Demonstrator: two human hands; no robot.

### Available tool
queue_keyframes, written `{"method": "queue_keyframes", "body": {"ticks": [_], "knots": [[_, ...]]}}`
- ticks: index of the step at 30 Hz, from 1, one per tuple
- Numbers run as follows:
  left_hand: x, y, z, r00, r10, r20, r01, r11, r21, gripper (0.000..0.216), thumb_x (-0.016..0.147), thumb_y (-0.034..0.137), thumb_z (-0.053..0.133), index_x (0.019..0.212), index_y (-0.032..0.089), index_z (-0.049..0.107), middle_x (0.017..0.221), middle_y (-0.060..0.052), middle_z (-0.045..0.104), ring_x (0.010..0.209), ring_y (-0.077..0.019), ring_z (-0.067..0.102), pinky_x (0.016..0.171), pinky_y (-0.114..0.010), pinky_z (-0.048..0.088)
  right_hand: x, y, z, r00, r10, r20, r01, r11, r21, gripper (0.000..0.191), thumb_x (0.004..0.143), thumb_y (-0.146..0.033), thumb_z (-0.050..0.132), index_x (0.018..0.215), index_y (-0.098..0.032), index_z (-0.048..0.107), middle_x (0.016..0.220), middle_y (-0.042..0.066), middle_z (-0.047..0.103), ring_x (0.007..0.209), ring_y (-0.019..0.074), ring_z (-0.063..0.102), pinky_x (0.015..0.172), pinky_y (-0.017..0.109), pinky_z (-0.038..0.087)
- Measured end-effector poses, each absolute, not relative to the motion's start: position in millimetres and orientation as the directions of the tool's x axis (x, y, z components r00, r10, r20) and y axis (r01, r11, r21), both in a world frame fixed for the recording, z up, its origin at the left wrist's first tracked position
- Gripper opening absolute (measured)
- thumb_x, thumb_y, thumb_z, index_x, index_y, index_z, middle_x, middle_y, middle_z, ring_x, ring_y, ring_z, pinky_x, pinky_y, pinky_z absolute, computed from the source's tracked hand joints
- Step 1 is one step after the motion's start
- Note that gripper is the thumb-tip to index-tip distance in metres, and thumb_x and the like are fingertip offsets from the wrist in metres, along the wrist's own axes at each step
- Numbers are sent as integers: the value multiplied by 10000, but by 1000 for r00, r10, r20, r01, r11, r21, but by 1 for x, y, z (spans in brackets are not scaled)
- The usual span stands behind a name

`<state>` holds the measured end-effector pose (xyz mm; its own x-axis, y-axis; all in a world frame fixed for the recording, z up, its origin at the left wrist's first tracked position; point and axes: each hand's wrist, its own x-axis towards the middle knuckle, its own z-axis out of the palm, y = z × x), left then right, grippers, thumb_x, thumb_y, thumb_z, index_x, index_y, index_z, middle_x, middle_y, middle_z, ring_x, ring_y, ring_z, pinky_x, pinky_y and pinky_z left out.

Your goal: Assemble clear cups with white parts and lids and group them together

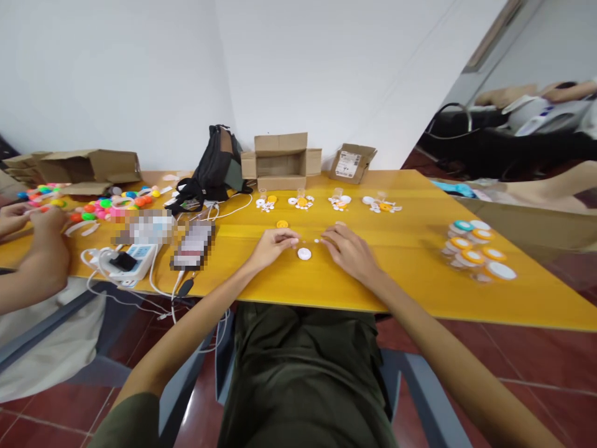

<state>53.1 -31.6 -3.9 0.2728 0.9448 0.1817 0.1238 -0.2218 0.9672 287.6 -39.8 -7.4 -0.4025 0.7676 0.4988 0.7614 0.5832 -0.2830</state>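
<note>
Yellow table [410, 249] fills most of view, its L end cut off by frame. Big open carton [100, 167] back L, inside in shadow, then black backpack [209, 165], open box [281, 183] w/ flaps out, smaller box [359, 167] w/ label, all along back edge. Lidded jars [470, 256] clustered at R, lids teal, white & orange; clear bodies, contents hard to make out. L hand [273, 247] has thumb & fingertips close together, can't tell if pinching anything; R hand [347, 252] blurred, fingers bent inward, can't tell if they grip. Clear cups [301, 194] stand behind four small piles of parts [304, 203], white & orange; what's in cups unclear. Orange disc [282, 224] lies just beyond L hand, white disc [305, 254] on table btwn hands, tiny white bit [316, 241] near R fingertips. Phone [192, 242] pixelated; co-worker's hands [50, 221] near coloured balls [88, 216], rest of body mostly cut off at L edge
</note>
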Motion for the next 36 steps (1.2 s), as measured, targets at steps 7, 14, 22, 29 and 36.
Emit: {"method": "queue_keyframes", "body": {"ticks": [7,14,22,29,36], "knots": [[54,-32,-5,327,923,204,132,-258,957,99,763,263,753,817,182,738,856,-32,770,829,-184,711,822,-312,562,284,-27,-1,-521,758,392,784,607,-133,273,1004,-233,495,971,-233,765,1030,113,720,967,277,668,833,389,545],[53,-32,-3,360,897,257,236,-355,905,85,806,272,729,804,187,739,827,-22,750,805,-179,669,796,-309,528,284,-27,-3,-597,701,390,754,656,-26,295,1021,-211,466,948,-195,751,1000,130,714,931,269,661,828,389,528],[54,-31,-8,402,859,316,297,-449,842,51,832,246,750,802,211,772,865,-36,728,862,-196,638,878,-358,513,281,-32,-6,-571,690,445,709,687,-156,227,1012,-194,479,913,-213,683,951,103,700,919,259,654,823,378,522],[54,-29,-11,437,823,363,329,-521,787,71,835,183,765,807,242,795,893,-32,675,917,-199,617,930,-392,504,283,-35,-8,-529,719,450,663,681,-310,165,996,-207,509,926,-221,657,958,89,692,912,248,664,821,375,539],[53,-27,-14,453,811,371,353,-545,761,113,845,164,753,834,260,811,909,-30,653,908,-192,615,903,-385,525,281,-38,-8,-528,705,474,666,690,-283,218,1008,-201,482,948,-234,689,986,92,695,929,251,662,837,384,543]]}}
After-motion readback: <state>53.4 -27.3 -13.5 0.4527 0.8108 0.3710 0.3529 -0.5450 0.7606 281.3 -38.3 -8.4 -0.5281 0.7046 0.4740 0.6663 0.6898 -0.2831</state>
